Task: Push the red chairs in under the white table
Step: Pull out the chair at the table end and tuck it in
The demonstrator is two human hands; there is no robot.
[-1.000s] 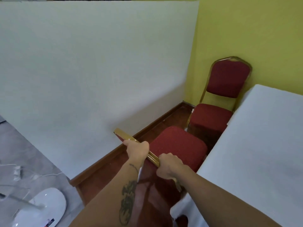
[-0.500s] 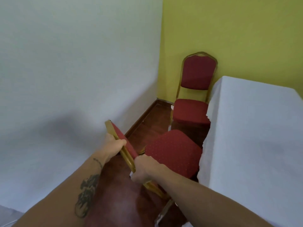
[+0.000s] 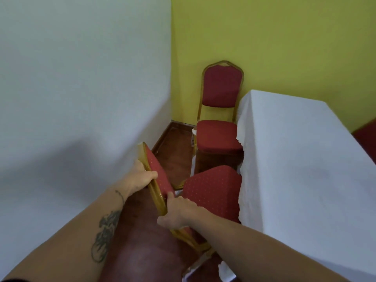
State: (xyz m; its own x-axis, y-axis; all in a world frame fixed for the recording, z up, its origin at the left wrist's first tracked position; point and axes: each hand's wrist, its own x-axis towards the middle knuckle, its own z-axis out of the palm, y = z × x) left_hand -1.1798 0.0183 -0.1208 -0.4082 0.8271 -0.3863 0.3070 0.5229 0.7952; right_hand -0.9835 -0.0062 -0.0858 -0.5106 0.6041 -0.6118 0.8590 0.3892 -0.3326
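Observation:
A near red chair (image 3: 211, 192) with a gold frame stands beside the white table (image 3: 305, 159); its seat touches the hanging white cloth. My left hand (image 3: 140, 178) grips the upper part of its backrest frame. My right hand (image 3: 177, 212) grips the lower part of the same frame. A second red chair (image 3: 218, 110) stands farther off by the yellow wall, its seat edge against the table's far corner. The near chair's legs are mostly hidden by my arms.
A white wall (image 3: 71, 88) runs close along the left, leaving a narrow strip of dark wooden floor (image 3: 175, 153). The yellow wall (image 3: 284, 37) closes the far end. A dark red patch (image 3: 366, 135) shows beyond the table at right.
The view has swung right and closer. The near chair has turned with its seat toward the table and now sits against the cloth. Both hands keep hold of the backrest.

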